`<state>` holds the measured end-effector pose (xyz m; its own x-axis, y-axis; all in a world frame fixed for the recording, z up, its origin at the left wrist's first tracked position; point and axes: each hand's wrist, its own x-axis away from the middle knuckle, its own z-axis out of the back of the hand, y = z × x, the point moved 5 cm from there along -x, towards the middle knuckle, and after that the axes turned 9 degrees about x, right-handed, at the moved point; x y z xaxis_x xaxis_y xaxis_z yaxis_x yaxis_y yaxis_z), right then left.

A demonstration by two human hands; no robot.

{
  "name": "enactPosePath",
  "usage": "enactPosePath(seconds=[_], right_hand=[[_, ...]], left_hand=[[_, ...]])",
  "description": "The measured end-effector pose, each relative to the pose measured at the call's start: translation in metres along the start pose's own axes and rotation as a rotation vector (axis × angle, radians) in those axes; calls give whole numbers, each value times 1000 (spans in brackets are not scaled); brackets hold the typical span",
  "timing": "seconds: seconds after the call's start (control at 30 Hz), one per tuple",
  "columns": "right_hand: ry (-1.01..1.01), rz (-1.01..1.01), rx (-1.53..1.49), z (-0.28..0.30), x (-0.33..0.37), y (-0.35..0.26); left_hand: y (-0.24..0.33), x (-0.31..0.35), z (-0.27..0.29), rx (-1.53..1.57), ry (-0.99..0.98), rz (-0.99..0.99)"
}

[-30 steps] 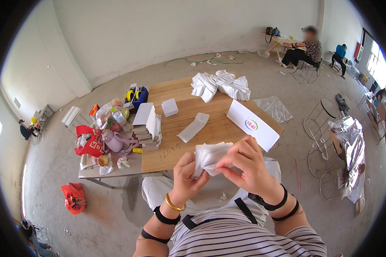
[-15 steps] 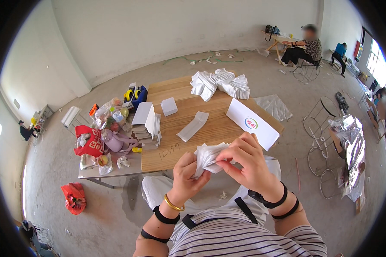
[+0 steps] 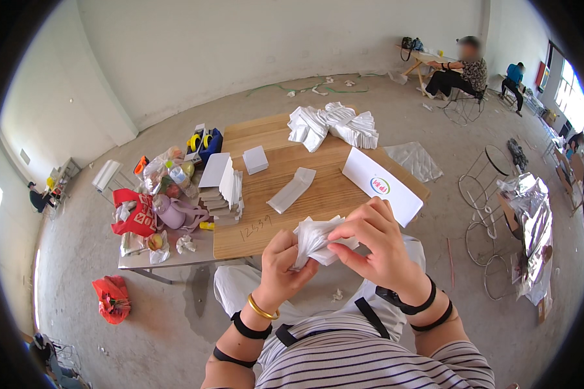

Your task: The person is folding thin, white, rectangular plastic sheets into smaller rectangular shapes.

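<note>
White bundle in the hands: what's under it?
Beyond it: wooden tabletop. Nearer: grey floor between light trouser legs. Directly beneath can't be seen: the white bundle, left hand and right hand cover it, hiding part of the tabletop's near edge.

White bundle of thin, creased sheets (image 3: pixel 313 240), paper or film unclear, held up before you. Left end clasped in your left hand (image 3: pixel 284 264), layers bunched tight there. Far edges splay unevenly, fan-like. Right side looser, with your right hand's (image 3: pixel 373 249) thumb and fingertips at its edge.
</note>
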<state>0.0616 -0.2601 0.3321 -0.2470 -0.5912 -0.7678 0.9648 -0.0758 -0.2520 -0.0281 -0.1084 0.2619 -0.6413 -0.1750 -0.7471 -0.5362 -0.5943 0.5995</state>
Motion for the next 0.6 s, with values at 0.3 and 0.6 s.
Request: enactPosePath(seconds=[0.3, 0.6], right_hand=[[-60, 16, -31, 1, 2, -1], [0, -44, -66, 5, 2, 0]], left_hand=[[-2, 3, 0, -8, 24, 2], [-1, 8, 1, 32, 19, -5]])
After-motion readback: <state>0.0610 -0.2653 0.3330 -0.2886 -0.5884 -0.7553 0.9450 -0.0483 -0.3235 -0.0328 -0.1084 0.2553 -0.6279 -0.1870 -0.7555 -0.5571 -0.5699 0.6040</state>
